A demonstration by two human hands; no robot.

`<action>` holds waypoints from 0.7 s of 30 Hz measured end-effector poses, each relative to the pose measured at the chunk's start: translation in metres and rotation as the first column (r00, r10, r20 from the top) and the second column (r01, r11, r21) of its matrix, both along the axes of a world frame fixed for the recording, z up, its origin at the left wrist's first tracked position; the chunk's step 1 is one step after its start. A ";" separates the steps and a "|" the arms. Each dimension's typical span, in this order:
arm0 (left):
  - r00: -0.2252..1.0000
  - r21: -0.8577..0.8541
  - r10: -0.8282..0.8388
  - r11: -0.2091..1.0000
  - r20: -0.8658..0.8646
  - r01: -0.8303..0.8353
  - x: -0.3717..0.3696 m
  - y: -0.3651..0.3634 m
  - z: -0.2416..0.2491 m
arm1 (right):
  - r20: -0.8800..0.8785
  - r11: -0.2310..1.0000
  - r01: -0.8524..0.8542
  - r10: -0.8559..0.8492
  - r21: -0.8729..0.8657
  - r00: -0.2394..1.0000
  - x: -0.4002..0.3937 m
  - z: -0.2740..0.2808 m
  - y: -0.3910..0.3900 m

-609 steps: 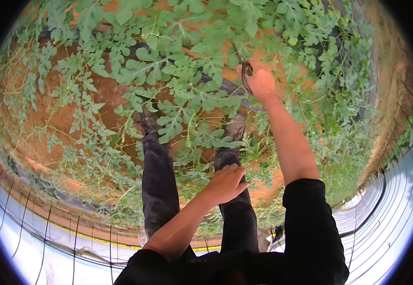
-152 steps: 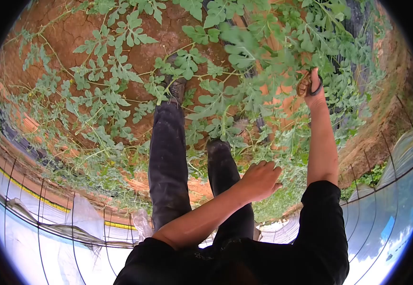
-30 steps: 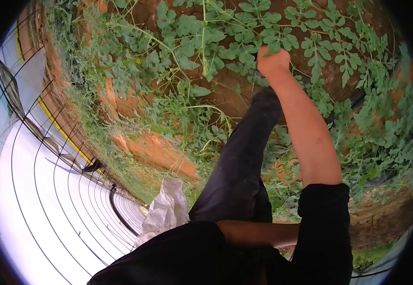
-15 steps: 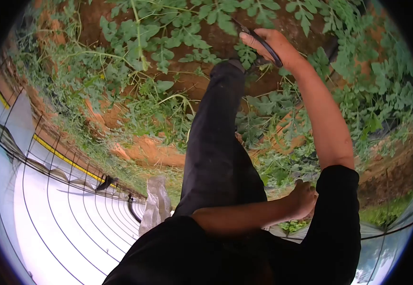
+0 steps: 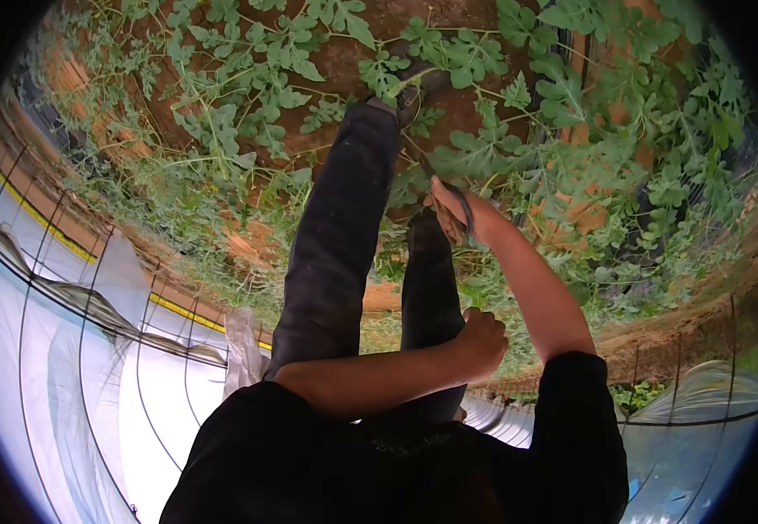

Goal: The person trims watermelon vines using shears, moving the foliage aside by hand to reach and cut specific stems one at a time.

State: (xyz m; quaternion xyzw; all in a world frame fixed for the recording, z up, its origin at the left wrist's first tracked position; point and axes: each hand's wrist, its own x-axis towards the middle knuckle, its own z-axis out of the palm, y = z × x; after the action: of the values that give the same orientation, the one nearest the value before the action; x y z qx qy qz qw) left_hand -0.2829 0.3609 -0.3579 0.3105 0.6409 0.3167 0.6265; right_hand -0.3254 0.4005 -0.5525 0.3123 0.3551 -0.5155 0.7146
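Note:
My right hand [image 5: 462,214] is closed around the dark loop handle of a pair of scissors [image 5: 466,206]. Their narrow blades point up and away among green lobed leaves [image 5: 481,150], just beyond my right knee. The fingers on the handle look brown and are partly hidden. Across the front of my body lies my left forearm, ending in my left hand [image 5: 482,342], curled into a fist above my right thigh. Whatever that fist may hold is hidden. Leafy vines [image 5: 261,83] spread over brown soil in front of my legs.
Dark-trousered legs [image 5: 331,236] stand among the vines. Dry orange-brown soil [image 5: 383,297] shows between plants. Along the left runs a greenhouse wall of plastic sheet and thin hoops [image 5: 73,341] with a yellow strip [image 5: 188,314]. Crumpled clear plastic [image 5: 243,349] is by my left side.
My right hand with the scissors has drawn back from over the vines towards my right knee. My left fist stays bent across my body. The view has shifted, and both legs show more clearly.

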 end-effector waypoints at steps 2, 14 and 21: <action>0.998 -0.020 -0.065 0.998 -0.020 0.065 0.006 -0.004 -0.003 | 0.030 0.998 0.060 -0.061 0.010 0.998 0.015 -0.018 -0.007; 0.974 -0.084 -0.104 0.989 0.201 0.123 -0.009 0.000 -0.010 | 0.454 0.955 0.260 -0.296 0.142 0.840 0.073 -0.060 -0.032; 0.940 -0.140 -0.267 0.944 0.210 0.300 -0.010 -0.002 -0.014 | 0.491 0.971 0.155 -0.225 0.179 0.842 0.082 -0.079 -0.055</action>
State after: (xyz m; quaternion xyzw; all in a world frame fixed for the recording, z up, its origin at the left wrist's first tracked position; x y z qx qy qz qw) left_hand -0.2925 0.3587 -0.3714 0.3141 0.5518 0.1951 0.7475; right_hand -0.2439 0.3460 -0.6318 0.5174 0.1551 -0.4588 0.7055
